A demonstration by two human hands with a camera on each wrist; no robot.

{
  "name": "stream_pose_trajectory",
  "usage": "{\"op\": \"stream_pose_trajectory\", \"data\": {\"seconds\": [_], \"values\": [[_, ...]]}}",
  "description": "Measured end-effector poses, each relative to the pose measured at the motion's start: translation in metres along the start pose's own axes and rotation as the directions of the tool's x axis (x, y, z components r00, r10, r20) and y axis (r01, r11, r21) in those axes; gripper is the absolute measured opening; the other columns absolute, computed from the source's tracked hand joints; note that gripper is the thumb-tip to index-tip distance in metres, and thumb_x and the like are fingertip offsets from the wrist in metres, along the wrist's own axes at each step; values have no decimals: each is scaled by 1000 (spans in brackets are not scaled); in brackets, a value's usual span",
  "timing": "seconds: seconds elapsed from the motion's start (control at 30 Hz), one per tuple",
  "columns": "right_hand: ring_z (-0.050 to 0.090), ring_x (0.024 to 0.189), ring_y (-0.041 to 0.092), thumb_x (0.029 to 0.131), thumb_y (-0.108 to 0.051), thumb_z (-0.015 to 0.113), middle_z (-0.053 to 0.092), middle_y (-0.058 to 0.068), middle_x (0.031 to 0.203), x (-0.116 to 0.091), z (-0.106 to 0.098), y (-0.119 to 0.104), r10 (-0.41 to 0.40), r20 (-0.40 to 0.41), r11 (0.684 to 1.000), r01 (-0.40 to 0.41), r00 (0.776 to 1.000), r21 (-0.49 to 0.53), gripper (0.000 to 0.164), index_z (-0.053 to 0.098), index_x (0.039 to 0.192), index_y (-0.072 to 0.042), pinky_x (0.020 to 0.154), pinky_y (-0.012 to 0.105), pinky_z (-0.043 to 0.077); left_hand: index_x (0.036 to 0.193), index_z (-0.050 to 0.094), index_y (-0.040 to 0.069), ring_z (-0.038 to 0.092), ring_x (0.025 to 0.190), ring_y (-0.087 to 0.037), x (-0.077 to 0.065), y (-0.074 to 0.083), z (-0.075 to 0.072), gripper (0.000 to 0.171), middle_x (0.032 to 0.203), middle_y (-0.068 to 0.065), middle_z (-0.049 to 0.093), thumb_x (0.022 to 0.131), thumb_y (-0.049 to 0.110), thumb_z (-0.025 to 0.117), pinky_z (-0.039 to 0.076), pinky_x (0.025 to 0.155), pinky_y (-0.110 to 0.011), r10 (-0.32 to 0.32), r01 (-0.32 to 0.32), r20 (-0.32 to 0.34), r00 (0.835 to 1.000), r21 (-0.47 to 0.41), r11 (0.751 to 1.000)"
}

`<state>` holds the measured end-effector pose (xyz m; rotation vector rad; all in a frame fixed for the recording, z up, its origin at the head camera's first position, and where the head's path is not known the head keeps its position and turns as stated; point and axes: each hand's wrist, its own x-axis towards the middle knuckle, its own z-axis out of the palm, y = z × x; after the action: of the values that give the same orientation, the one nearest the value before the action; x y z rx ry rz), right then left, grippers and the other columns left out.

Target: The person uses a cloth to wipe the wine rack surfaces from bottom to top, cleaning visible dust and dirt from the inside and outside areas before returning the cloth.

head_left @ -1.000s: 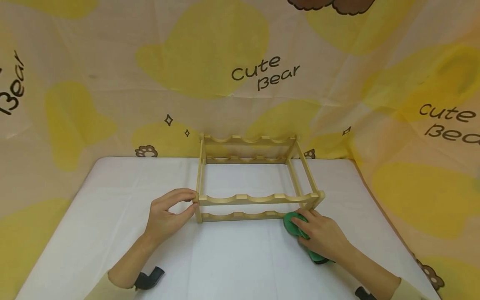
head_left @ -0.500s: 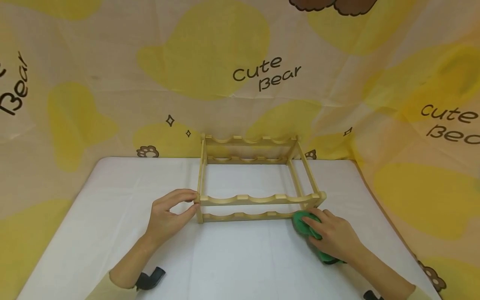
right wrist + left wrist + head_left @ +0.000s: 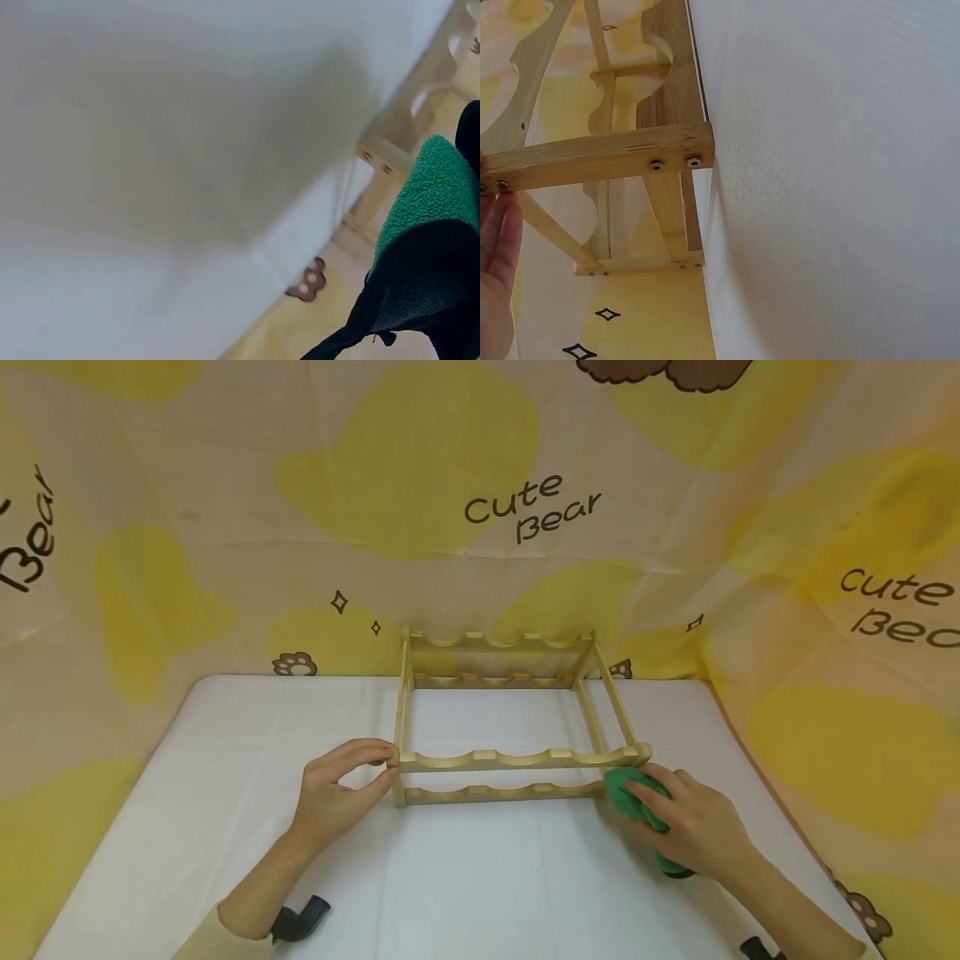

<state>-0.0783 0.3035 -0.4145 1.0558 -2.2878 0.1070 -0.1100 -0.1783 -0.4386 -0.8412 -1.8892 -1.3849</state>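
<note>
A light wooden rack (image 3: 487, 762) with scalloped rails stands on the white table. At its front left post, my left hand (image 3: 333, 789) pinches the upper corner between thumb and fingers. The left wrist view shows that hand's fingers (image 3: 502, 240) by the screwed end of a post (image 3: 600, 157). My right hand (image 3: 701, 818) grips a bunched green cloth (image 3: 633, 793) against the rack's front right corner. In the right wrist view the cloth (image 3: 431, 191) shows fuzzy green with a dark edging, close to the rack's post (image 3: 386, 157); the right hand itself is out of that view.
The white table (image 3: 465, 885) runs back to a yellow patterned curtain (image 3: 420, 460), which also rises along both sides. A black strap end (image 3: 300, 918) sticks out by the left wrist, and another (image 3: 761, 947) by the right.
My right hand has slid rightward with the green cloth, from the lower front rail to the front right corner. My left hand and the rack stay where they were.
</note>
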Motion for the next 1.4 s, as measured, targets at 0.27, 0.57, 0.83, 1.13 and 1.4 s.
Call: {"op": "stream_pose_trajectory", "data": {"seconds": [0.27,0.57,0.83,1.13,1.4], "values": [[64,68,32,102,-41,49,70,19,110,10,-14,8,-28,-132,999,24,991,-32,45,78,109,-7,46,43,57,100,79,0,72,100,-12,0,1,0,43,99,-17,77,62,-22,85,57,91,-17,0,0,-2,1000,3,1000],[66,70,35,102,-41,51,71,21,110,14,-11,7,-39,-163,999,36,986,-24,45,78,109,-6,47,46,58,101,79,-1,72,93,-12,-1,2,-1,44,98,-17,76,62,-23,85,59,87,-16,-6,6,-5,1000,7,1000],[68,75,36,104,-40,53,71,23,111,27,-1,0,-73,-164,997,78,984,22,43,77,110,-5,49,45,60,102,79,-1,71,92,-12,-1,1,-1,44,98,-16,76,63,-23,84,59,86,-16,-16,16,-6,1000,4,1000],[70,78,33,106,-40,49,69,20,114,42,4,-12,-101,-86,993,106,991,52,45,75,115,-4,55,42,63,101,79,1,72,94,-13,-1,0,1,43,98,-16,76,64,-22,84,59,86,-17,-6,6,-6,1000,-9,1000],[71,78,32,105,-39,52,69,19,111,46,7,-14,-130,-109,989,136,986,53,43,76,112,-4,55,40,62,100,79,1,72,94,-14,0,0,2,43,98,-16,76,64,-22,83,59,87,-18,7,-7,-5,1000,-17,1000]]}}
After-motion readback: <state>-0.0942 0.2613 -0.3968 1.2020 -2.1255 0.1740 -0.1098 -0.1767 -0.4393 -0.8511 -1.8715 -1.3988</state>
